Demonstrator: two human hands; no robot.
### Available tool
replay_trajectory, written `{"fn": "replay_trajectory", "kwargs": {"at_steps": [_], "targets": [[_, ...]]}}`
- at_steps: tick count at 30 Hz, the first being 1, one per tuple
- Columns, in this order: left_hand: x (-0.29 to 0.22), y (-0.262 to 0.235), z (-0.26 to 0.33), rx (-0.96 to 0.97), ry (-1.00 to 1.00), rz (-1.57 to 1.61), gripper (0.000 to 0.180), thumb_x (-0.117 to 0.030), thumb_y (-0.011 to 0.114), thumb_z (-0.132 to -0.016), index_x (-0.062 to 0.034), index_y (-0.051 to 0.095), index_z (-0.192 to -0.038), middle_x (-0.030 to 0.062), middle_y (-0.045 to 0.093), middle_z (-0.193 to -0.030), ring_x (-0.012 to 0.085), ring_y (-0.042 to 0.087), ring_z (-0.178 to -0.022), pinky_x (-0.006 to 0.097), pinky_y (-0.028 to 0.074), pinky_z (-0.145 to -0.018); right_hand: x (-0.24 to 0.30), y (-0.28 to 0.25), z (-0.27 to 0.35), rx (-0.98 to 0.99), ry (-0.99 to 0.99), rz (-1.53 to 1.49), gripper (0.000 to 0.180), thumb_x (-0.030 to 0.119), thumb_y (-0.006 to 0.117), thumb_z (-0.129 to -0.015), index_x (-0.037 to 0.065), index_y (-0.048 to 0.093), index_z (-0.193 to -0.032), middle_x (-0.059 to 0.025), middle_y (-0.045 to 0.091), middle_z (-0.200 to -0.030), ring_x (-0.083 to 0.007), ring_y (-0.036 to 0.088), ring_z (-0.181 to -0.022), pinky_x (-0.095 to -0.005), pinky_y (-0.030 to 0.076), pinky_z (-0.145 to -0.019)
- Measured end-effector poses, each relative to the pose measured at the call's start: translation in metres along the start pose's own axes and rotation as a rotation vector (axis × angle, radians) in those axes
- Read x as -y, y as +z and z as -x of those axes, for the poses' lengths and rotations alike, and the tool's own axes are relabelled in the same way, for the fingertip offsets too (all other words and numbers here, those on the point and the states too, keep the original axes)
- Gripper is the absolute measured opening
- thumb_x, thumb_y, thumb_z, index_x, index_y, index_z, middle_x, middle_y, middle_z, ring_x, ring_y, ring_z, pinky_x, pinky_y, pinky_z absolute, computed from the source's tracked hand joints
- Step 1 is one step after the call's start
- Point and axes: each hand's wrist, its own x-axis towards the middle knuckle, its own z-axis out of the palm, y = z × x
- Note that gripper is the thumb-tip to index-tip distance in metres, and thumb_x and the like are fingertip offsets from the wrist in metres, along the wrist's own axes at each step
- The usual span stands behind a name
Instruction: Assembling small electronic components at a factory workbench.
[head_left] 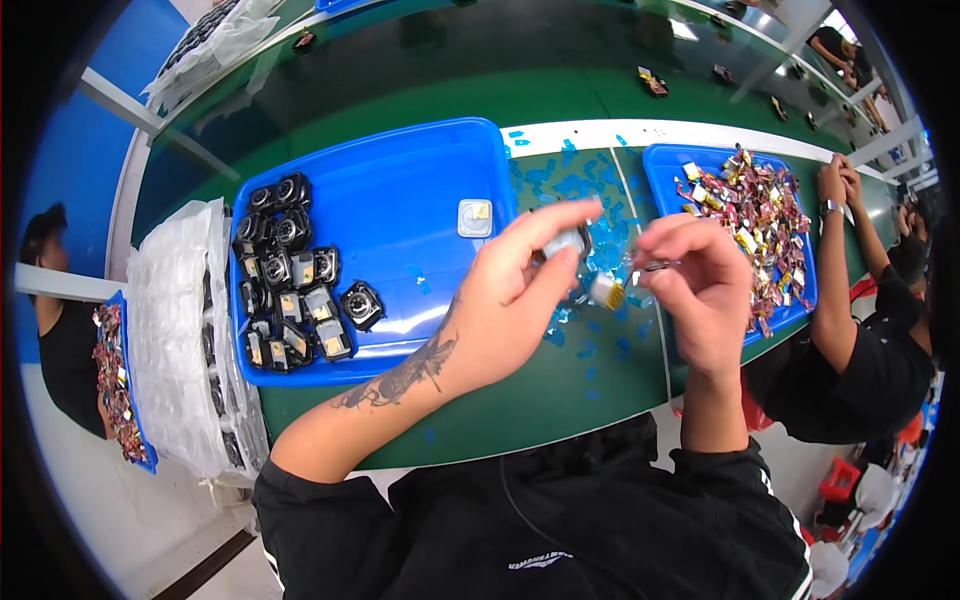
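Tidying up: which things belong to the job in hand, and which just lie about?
Likely the job: blurred item in left hand; thin shiny item in right hand; pale part between them; black housings.
Apparently lying about: blue scraps; red plastic object.

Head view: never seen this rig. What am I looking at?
No machine: this is bare-handed work, filmed looking down by a fisheye camera worn on the head, so straight edges bend. The left hand holds a small grey-and-dark part; the right hand pinches a thin piece, too blurred to identify. A white-and-yellow piece shows between them. On the green tabletop are blue scraps, a left blue tray with black round-faced units, and a right blue tray heaped with small mixed parts.
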Motion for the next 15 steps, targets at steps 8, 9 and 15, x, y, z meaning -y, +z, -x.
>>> {"fn": "replay_trajectory", "kwargs": {"at_steps": [8, 9, 15], "targets": [[0.0, 0.004, 0.005, -0.017, 0.077, -0.145, 0.054, 0.004, 0.039, -0.097, 0.0006, 0.025, -0.149, 0.0144, 0.051, -0.131, 0.0183, 0.051, -0.122, 0.033, 0.04, -0.103, 0.008, 0.03, -0.013, -0.041, -0.119, 0.633, 0.016, -0.003, 0.074, -0.078, 0.001, 0.068, -0.093, -0.0052, 0.063, -0.077, -0.0092, 0.057, -0.058, -0.0223, 0.045, -0.054], [0.002, 0.003, 0.005, -0.014, 0.11, -0.144, 0.053, 0.005, 0.04, -0.097, 0.0015, 0.027, -0.148, 0.0141, 0.051, -0.13, 0.018, 0.051, -0.121, 0.032, 0.04, -0.103, 0.009, 0.032, -0.013, -0.038, -0.116, 0.63, 0.016, -0.003, 0.074, -0.078, 0.001, 0.068, -0.093, -0.0052, 0.063, -0.077, -0.0092, 0.057, -0.058, -0.0223, 0.045, -0.054], [0.011, 0.005, 0.003, -0.033, 0.198, -0.114, 0.046, 0.003, 0.044, -0.095, -0.0003, 0.037, -0.141, 0.0174, 0.059, -0.119, 0.0219, 0.062, -0.107, 0.032, 0.049, -0.089, 0.014, 0.043, -0.01, -0.031, -0.016, 0.742, 0.015, -0.007, 0.07, -0.078, 0.0, 0.068, -0.092, -0.0017, 0.062, -0.079, -0.0043, 0.046, -0.058, -0.0213, 0.038, -0.052]]}}
